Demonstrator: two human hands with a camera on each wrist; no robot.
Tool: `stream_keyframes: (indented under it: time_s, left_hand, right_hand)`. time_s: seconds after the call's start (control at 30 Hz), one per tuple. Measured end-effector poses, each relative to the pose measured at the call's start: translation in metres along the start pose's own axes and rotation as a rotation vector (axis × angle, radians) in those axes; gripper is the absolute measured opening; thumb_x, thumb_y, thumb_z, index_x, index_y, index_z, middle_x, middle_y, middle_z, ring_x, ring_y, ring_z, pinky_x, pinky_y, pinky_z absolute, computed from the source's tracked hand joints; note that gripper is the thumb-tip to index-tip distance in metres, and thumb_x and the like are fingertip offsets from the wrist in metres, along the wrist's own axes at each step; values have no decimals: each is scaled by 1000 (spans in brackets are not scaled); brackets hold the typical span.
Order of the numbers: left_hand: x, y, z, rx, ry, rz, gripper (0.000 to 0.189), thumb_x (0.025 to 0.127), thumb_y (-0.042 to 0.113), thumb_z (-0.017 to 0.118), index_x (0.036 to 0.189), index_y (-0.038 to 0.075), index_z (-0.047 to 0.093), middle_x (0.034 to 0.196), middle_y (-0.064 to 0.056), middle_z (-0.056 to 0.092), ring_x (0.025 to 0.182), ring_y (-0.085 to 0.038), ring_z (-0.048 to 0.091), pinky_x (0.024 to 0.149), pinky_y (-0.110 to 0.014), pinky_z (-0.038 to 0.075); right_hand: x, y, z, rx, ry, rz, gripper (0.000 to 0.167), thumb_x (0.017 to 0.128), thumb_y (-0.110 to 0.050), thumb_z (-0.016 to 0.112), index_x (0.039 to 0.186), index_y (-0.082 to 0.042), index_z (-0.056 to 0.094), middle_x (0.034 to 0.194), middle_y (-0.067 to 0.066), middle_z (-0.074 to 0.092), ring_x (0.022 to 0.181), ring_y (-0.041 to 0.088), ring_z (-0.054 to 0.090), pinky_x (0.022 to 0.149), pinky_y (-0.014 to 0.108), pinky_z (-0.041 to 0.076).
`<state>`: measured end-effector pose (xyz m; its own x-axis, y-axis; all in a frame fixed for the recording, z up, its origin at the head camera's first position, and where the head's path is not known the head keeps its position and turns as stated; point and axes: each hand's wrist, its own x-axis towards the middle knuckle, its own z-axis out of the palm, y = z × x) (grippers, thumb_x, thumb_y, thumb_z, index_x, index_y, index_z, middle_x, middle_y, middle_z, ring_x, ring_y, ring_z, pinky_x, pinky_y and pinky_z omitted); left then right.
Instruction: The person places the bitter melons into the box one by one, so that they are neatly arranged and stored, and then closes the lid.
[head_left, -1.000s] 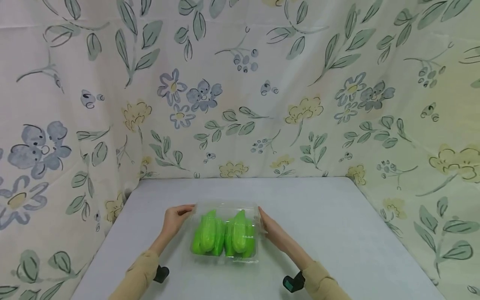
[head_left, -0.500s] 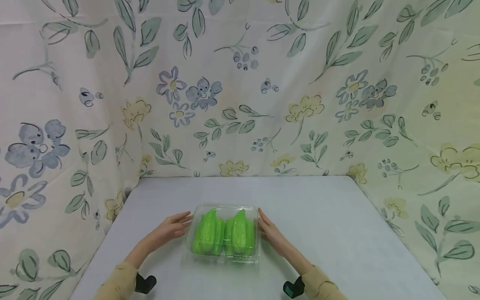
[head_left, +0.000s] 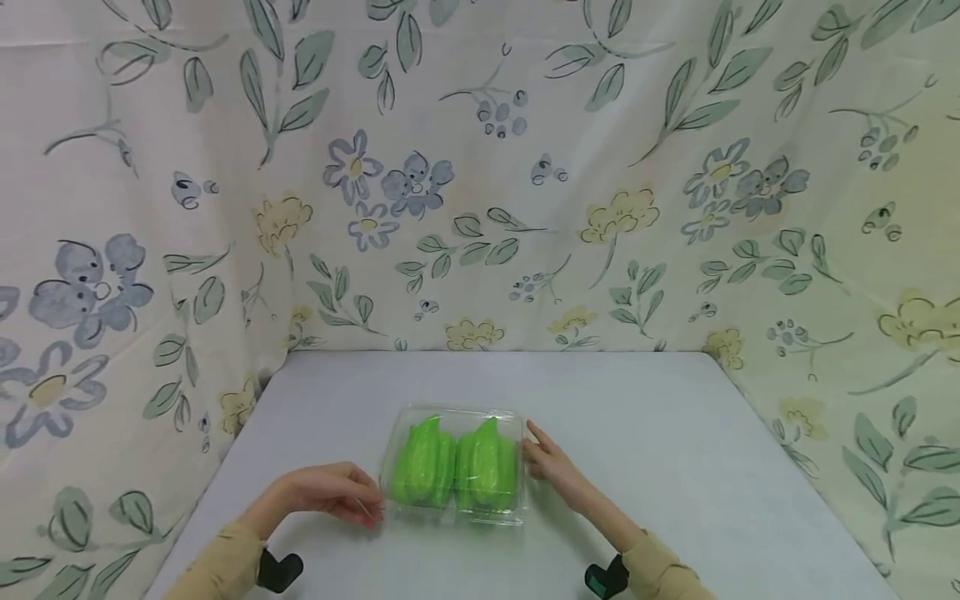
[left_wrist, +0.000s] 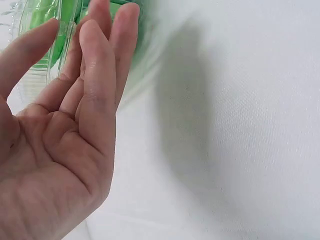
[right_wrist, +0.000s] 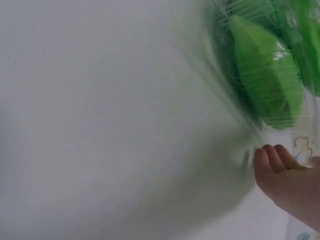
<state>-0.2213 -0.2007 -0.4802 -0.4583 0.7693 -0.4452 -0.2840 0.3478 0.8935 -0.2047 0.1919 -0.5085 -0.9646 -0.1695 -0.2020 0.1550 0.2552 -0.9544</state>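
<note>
A clear plastic clamshell box (head_left: pixel 456 510) lies on the table, its lid down. Inside, side by side, sit two bright green, ridged, pointed pieces (head_left: pixel 422 462) that look like star fruit. My left hand (head_left: pixel 333 493) is at the box's front left corner, fingers loosely bent with nothing gripped. The left wrist view shows that palm, with the thumb apart from the fingers and overlapping the box edge. My right hand (head_left: pixel 553 465) lies along the right side of the box, its fingertips right at the wall. Seen from the right wrist, its fingers (right_wrist: pixel 275 157) are close to the box's corner.
A white table (head_left: pixel 675 467) spreads around the box. Behind and at both sides hangs a curtain (head_left: pixel 480 167) with a flower and leaf print. A dark device is strapped at each wrist.
My left hand has let go of the box's back left corner and come down toward its front left corner. My right hand stays at the right side; the lid now sits lower.
</note>
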Motion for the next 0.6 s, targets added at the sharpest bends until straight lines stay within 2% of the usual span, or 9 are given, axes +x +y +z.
stream_keyframes:
  time_s: [0.07, 0.13, 0.27, 0.33, 0.4, 0.43, 0.5, 0.6]
  left_hand:
    - [1, 0, 1, 6, 14, -1, 34, 98, 16, 51, 107, -15, 62, 91, -3, 73, 84, -10, 69, 71, -19, 55]
    - [2, 0, 2, 14, 25, -12, 34, 97, 17, 51, 104, -14, 64, 87, -1, 73, 80, -9, 69, 68, -18, 55]
    - [2, -2, 2, 6, 31, -29, 30, 97, 19, 52, 97, -6, 69, 82, 2, 72, 76, -7, 69, 65, -17, 54]
    - [2, -3, 4, 0, 27, -17, 28, 97, 19, 51, 96, -3, 69, 81, 3, 72, 76, -7, 69, 65, -17, 54]
    - [3, -3, 5, -8, 24, 4, 27, 97, 18, 51, 96, -2, 69, 82, 3, 72, 77, -6, 69, 66, -17, 54]
    - [4, -3, 7, -11, 31, 16, 27, 97, 18, 51, 97, -3, 69, 82, 3, 72, 78, -6, 69, 67, -17, 54]
    - [8, -2, 10, -15, 62, 41, 29, 97, 18, 51, 99, -6, 67, 83, 3, 72, 78, -6, 68, 67, -17, 53]
    - [17, 0, 14, -14, 161, 74, 33, 97, 19, 51, 101, -10, 64, 84, 2, 71, 79, -6, 67, 68, -17, 54]
  right_hand:
    - [-6, -4, -10, -28, -48, 13, 65, 99, -35, 46, 150, -1, 22, 138, 30, 45, 125, 42, 49, 100, 49, 45]
    - [-13, -8, -20, -63, -134, 33, 62, 97, -30, 50, 145, 5, 30, 129, 27, 54, 116, 36, 56, 97, 46, 48]
    - [-28, -10, -32, -127, -408, 91, 48, 92, -27, 53, 125, 7, 54, 109, 15, 67, 94, 17, 62, 84, 34, 53]
    - [-34, -8, -31, -116, -537, 115, 43, 93, -29, 55, 115, 7, 62, 102, 10, 70, 87, 12, 64, 79, 29, 54]
    - [-39, -4, -28, -58, -608, 122, 40, 94, -28, 55, 109, 8, 65, 98, 7, 72, 86, 10, 66, 79, 28, 55]
    - [-40, -2, -26, -25, -616, 122, 40, 95, -28, 55, 107, 9, 65, 96, 6, 73, 85, 10, 67, 79, 28, 55]
    - [-41, 1, -24, 27, -579, 125, 40, 96, -26, 55, 105, 11, 65, 91, 3, 73, 83, 9, 68, 77, 26, 55]
    - [-36, 4, -24, 85, -450, 136, 39, 96, -25, 53, 107, 12, 63, 86, -1, 72, 81, 8, 67, 73, 23, 53]
